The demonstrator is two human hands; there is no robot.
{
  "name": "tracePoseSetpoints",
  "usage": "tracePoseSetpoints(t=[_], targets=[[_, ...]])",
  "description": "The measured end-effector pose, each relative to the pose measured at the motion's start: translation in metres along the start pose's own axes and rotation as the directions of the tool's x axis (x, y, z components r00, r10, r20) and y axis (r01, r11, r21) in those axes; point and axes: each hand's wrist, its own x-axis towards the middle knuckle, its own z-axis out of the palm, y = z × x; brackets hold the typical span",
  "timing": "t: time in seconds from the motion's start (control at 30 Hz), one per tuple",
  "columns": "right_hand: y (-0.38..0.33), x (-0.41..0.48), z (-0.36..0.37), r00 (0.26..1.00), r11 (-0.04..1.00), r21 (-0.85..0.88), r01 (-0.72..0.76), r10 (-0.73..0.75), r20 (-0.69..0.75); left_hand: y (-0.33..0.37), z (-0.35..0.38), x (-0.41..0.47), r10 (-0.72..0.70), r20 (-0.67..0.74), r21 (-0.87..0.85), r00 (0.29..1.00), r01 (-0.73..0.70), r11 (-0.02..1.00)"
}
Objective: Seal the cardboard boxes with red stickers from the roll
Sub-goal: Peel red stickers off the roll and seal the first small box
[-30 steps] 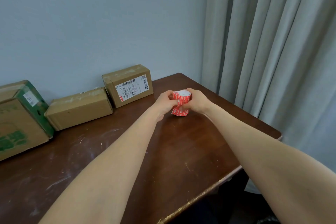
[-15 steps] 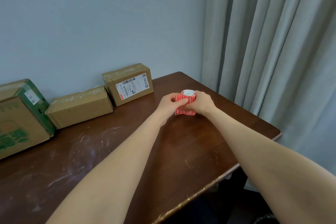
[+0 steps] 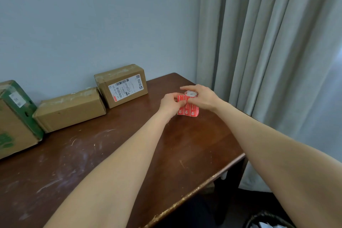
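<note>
A roll of red stickers (image 3: pixel 191 108) stands upright on the brown table (image 3: pixel 118 153), its white core on top. My right hand (image 3: pixel 200 98) grips the roll from the right. My left hand (image 3: pixel 171 104) pinches the loose red strip at the roll's upper left. Against the wall sit three cardboard boxes: one with a white shipping label (image 3: pixel 121 85), a plain low one (image 3: pixel 70 109), and a larger one with green print (image 3: pixel 14 116) at the left edge.
Grey curtains (image 3: pixel 268 42) hang to the right of the table. The table's worn front edge (image 3: pixel 194 189) runs diagonally at the lower right. A dark bin (image 3: pixel 268 220) with something white in it sits on the floor at the bottom right.
The loose end of the strip has been pulled out to the left of the roll by my left hand. The roll has shifted slightly right on the table.
</note>
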Motion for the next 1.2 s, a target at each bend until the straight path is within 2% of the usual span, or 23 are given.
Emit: tracePoseSetpoints(t=[0.13, 0.27, 0.47, 0.6, 1.03, 1.2], targets=[[-0.001, 0.001, -0.001, 1.0, 0.993, -0.121, 0.0, 0.002, 0.011, 0.0, -0.01, -0.002, 0.019, -0.082, 0.047, 0.996, -0.016, 0.999], [-0.005, 0.003, -0.003, 0.999, 0.961, -0.276, 0.022, -0.012, 0.037, -0.001, -0.018, -0.003, 0.023, -0.093, 0.116, 0.995, -0.012, 0.993], [-0.008, 0.004, -0.006, 1.0, 0.927, -0.375, -0.02, 0.028, 0.015, 0.0, -0.026, -0.003, 0.035, -0.118, 0.185, 0.992, -0.012, 0.983], [-0.013, 0.004, -0.003, 1.0, 0.918, -0.396, -0.016, 0.011, -0.014, 0.001, -0.028, -0.004, 0.041, -0.118, 0.241, 0.992, -0.011, 0.97], [-0.022, -0.002, -0.004, 0.999, 0.93, -0.368, -0.025, 0.037, 0.028, 0.001, -0.031, -0.002, 0.038, -0.129, 0.365, 0.991, 0.012, 0.931], [-0.025, -0.003, -0.002, 1.0, 0.927, -0.374, -0.016, 0.022, 0.012, 0.004, -0.031, -0.002, 0.1, -0.079, 0.423, 0.992, -0.057, 0.904]])
